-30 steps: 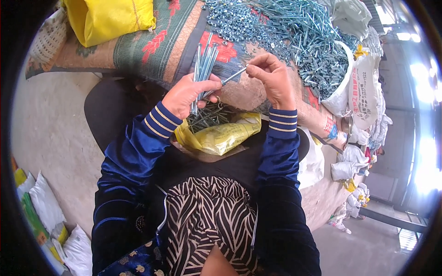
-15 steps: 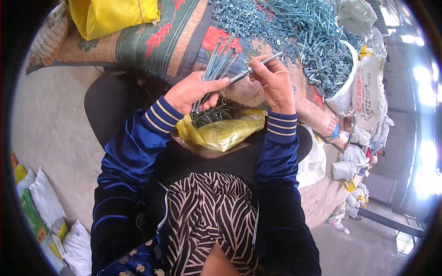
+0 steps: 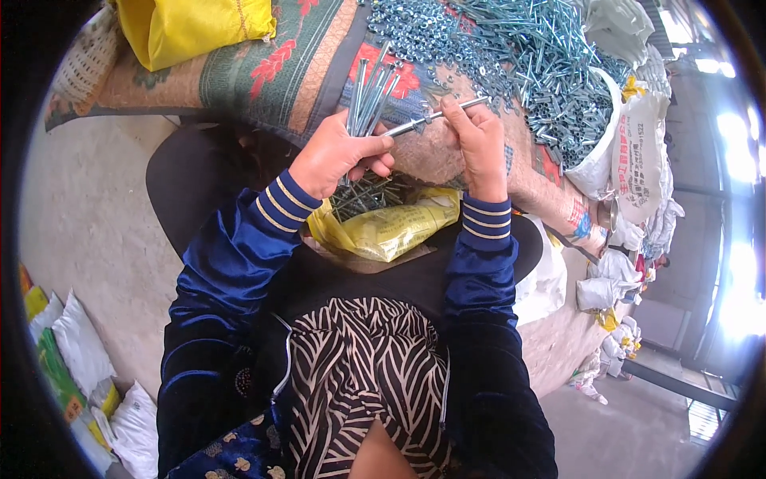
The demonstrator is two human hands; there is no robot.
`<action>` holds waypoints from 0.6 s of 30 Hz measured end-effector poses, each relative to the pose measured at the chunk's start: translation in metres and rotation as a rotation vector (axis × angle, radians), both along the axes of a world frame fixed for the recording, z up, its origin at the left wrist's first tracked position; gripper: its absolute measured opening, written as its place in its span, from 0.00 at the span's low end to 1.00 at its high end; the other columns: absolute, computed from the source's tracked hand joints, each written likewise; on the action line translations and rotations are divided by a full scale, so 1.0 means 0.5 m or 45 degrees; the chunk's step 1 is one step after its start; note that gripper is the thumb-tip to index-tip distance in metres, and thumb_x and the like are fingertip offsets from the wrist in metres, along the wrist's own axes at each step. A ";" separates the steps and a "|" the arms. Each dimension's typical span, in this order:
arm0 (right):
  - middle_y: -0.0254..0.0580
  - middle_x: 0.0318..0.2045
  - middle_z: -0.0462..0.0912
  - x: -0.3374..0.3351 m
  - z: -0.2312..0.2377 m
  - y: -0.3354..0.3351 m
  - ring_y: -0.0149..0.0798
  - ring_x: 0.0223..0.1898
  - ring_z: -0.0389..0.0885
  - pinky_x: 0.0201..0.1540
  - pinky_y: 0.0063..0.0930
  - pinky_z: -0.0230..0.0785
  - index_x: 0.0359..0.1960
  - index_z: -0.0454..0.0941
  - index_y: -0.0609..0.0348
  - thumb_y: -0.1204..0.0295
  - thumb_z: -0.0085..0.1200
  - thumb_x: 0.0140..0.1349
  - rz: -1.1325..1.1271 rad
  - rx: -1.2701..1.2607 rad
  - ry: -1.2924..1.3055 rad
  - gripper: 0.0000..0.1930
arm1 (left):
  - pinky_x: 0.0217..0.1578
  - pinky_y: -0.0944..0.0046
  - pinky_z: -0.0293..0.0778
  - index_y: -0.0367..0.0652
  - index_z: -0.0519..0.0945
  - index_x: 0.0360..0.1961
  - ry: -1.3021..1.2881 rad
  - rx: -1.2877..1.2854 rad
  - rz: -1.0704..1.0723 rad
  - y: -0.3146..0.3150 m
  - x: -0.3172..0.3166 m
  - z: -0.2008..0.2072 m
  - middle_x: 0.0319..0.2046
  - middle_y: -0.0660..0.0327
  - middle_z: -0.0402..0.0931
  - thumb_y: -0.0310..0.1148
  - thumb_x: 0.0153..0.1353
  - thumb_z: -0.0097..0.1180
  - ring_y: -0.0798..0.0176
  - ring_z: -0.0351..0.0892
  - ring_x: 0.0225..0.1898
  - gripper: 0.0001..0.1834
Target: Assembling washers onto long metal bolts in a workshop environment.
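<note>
My left hand is closed around a bundle of long thin metal bolts, which fan upward out of the fist. Between its thumb and fingers it also grips one end of a single long bolt, tilted up to the right. A nut or washer seems to sit midway along that bolt, too small to make out surely. My right hand pinches the bolt near its far end. Just below both hands, an open yellow plastic bag in my lap holds many bolts.
On the patterned cloth ahead lie heaps of nuts, long bolts and short sleeves. A yellow bag stands far left. White sacks edge the right side; more sacks lie at lower left.
My right hand has shifted slightly down and left, its fingers now pinching nearer the bolt's end. The bundle in my left hand has tipped more upright and a little left.
</note>
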State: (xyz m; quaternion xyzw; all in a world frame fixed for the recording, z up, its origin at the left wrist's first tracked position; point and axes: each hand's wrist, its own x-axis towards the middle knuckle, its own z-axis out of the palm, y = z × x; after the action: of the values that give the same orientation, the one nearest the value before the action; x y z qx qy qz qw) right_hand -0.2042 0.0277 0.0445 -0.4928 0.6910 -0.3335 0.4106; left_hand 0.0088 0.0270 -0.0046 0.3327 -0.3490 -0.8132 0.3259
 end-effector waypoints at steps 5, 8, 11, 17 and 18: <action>0.39 0.30 0.84 0.005 -0.008 -0.006 0.23 0.25 0.75 0.28 0.14 0.64 0.40 0.78 0.67 0.69 0.54 0.63 0.082 -0.410 -0.312 0.12 | 0.13 0.77 0.60 0.37 0.72 0.38 -0.024 -0.039 0.034 0.004 -0.006 0.007 0.25 0.57 0.79 0.25 0.55 0.59 0.69 0.81 0.21 0.11; 0.41 0.31 0.84 -0.011 -0.021 -0.008 0.24 0.26 0.77 0.30 0.15 0.67 0.42 0.78 0.67 0.69 0.54 0.63 0.204 -0.349 -0.150 0.13 | 0.13 0.77 0.60 0.37 0.72 0.38 -0.062 -0.061 0.025 0.004 -0.006 0.003 0.25 0.57 0.79 0.25 0.55 0.58 0.68 0.81 0.22 0.11; 0.43 0.31 0.84 0.003 -0.009 -0.004 0.25 0.28 0.79 0.32 0.15 0.69 0.42 0.77 0.68 0.69 0.54 0.63 0.225 -0.384 -0.255 0.13 | 0.13 0.77 0.61 0.37 0.71 0.38 -0.056 -0.046 0.015 0.004 -0.003 0.002 0.25 0.57 0.79 0.25 0.54 0.58 0.68 0.81 0.22 0.12; 0.43 0.31 0.84 0.010 -0.019 0.000 0.24 0.28 0.79 0.31 0.15 0.69 0.43 0.77 0.68 0.68 0.55 0.63 0.153 -0.344 -0.284 0.14 | 0.13 0.78 0.60 0.37 0.71 0.38 -0.099 -0.088 0.025 0.004 -0.004 0.002 0.24 0.58 0.79 0.25 0.54 0.58 0.69 0.81 0.22 0.11; 0.42 0.29 0.83 0.018 -0.018 0.001 0.24 0.28 0.79 0.31 0.15 0.70 0.42 0.77 0.68 0.68 0.55 0.63 0.136 -0.461 -0.440 0.14 | 0.13 0.78 0.60 0.37 0.71 0.38 -0.099 -0.093 0.026 0.004 -0.003 0.005 0.24 0.58 0.79 0.25 0.54 0.58 0.69 0.81 0.22 0.11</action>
State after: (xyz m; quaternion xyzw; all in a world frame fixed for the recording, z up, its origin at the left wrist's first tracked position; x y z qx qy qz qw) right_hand -0.1949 0.0283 0.0353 -0.5298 0.5124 -0.5089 0.4447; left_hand 0.0072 0.0293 -0.0020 0.3557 -0.3873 -0.7830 0.3322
